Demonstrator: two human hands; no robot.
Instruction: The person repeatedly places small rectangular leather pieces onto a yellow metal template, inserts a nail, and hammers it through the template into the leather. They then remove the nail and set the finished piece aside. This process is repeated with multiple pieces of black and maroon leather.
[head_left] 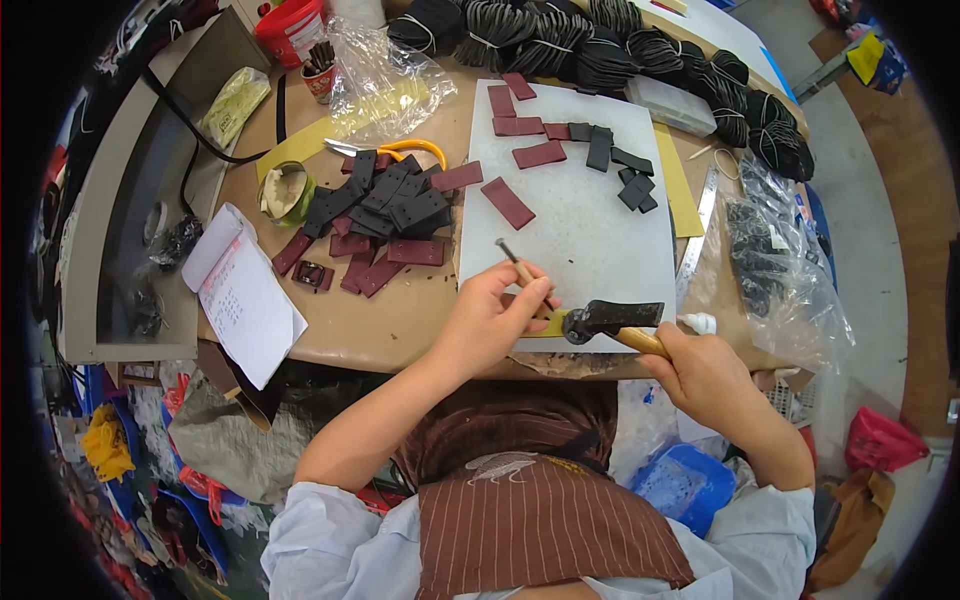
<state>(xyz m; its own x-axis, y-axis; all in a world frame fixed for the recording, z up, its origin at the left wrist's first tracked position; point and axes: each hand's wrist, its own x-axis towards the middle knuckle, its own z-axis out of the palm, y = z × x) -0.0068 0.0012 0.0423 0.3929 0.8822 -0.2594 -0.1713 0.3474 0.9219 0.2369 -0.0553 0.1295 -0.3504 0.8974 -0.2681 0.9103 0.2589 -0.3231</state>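
Observation:
My left hand [492,318] is closed around a slim rod-shaped punch [514,258], tilted, with its metal end pointing up and away. Just to the right, a hammer [612,318] with a dark head and a wooden handle is gripped in my right hand [705,372]. The hammer head lies low over the near edge of a white cutting board [590,260]. A yellow strip [553,325] shows beneath my left fingers; what else lies there is hidden. On the board are loose maroon strips [508,203] and black strips [598,148].
Left of the board lies a heap of black and maroon strips [400,195], with orange-handled scissors [420,150] behind. A notepad [245,290] and green tin [287,192] stand further left. Black cord bundles [555,45] line the back. A metal ruler [698,225] lies right.

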